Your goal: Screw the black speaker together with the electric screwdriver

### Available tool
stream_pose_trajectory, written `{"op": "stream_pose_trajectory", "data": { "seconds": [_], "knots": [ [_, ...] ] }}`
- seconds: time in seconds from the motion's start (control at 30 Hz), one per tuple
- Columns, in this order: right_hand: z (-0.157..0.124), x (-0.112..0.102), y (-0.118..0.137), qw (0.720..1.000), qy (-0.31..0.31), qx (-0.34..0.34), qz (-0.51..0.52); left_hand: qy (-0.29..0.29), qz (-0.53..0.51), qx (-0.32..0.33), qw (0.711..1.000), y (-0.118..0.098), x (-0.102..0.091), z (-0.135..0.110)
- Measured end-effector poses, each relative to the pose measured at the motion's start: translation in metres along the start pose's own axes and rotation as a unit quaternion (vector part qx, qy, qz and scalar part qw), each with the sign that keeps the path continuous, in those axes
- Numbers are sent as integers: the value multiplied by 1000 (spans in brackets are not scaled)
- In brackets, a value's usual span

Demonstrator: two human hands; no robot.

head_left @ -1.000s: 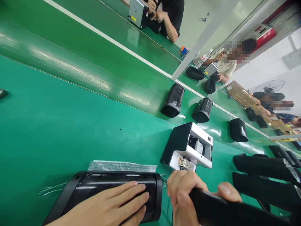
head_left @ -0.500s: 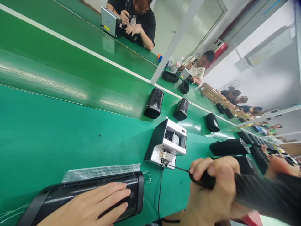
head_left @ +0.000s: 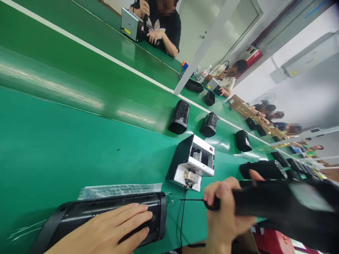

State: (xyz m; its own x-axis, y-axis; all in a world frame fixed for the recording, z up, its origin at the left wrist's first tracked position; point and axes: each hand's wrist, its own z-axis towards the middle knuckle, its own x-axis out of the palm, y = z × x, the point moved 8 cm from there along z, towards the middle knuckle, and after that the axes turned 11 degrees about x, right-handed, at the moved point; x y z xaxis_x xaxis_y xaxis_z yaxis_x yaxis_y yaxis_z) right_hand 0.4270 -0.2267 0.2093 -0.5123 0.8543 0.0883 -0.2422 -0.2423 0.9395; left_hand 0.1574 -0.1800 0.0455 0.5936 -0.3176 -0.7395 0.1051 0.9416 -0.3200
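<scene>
The left hand (head_left: 111, 229) lies flat, fingers spread and relaxed, on top of a long black speaker (head_left: 106, 218) that rests on its side at the near edge of the green bench (head_left: 66, 148). It presses on the casing rather than gripping it. A sheet of bubble wrap (head_left: 119, 190) sticks out from under the speaker on its far side.

The right hand (head_left: 225, 211) is clenched around the end of a second black speaker (head_left: 278, 204), held off the bench near the near-right corner — its thumb shows over the top of the casing. A thin black cable (head_left: 182, 215) runs from that end toward a white and black test box (head_left: 192, 162), which stands on the bench just beyond the two hands; whether the cable is plugged in at the box cannot be told.

Further along, three smaller black speakers (head_left: 180, 116) stand in a row on the bench's glossy middle strip, and more black units (head_left: 262, 169) lie toward the right edge. At the far edge, other people sit at work — one of them has a hand (head_left: 156, 35) resting beside a grey box (head_left: 131, 24).
</scene>
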Motion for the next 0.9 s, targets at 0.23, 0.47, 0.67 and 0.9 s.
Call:
{"op": "stream_pose_trajectory", "data": {
  "seconds": [0.23, 0.47, 0.67, 0.9],
  "knots": [
    [-24, 54, 49, 985, 173, 0, -1, 41, 47, 43, 997, -8, -17, 27],
    [-44, 96, 36, 965, 247, -67, 48, 33, 65, 55, 996, -11, -26, 41],
    [-42, 91, 31, 975, 213, -57, 10, 41, 58, 44, 997, -11, -28, 43],
    [-59, 99, 2, 973, 226, -54, -5, 5, 54, 64, 997, -10, -23, 41]
  ]
}}
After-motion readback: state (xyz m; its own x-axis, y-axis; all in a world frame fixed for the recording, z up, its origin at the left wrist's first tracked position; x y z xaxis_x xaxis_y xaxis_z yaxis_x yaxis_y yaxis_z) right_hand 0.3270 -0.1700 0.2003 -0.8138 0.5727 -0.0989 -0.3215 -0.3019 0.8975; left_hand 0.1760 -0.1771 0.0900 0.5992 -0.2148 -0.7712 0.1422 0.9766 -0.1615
